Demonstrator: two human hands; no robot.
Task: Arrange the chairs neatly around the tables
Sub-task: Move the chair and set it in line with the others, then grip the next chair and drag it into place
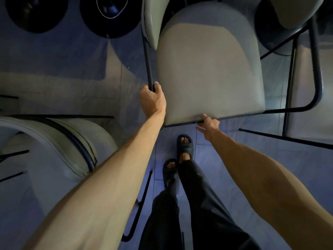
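- Both hands are on the pale-cushioned chair (209, 69) straight ahead of the person, arms stretched out and down.
- Left hand (152, 100) is closed around the chair's dark metal frame tube (148, 65) at the seat's left side, fingers wrapped over the bar and a thumb tip showing on the seat side.
- Right hand (208, 124) grips the front edge of the seat, thumb on top of the cushion and fingers curled underneath, right by the dark frame bar that runs along that edge.
- That chair stands on the blue tiled floor (252, 159) with its seat facing the person; part of its backrest shows at the top left of the seat.
- Just below the hands are the person's feet in dark sandals (183, 145), with dark trousers (198, 204) above them.
- A second chair (59, 141) with a pale curved backrest and dark frame sits at the lower left, close to the left forearm.
- A third chair (310, 87) stands just beside the held one on the right, its dark frame overlapping it in view.
- Two dark round bases (108, 18) sit on the floor at the upper left.
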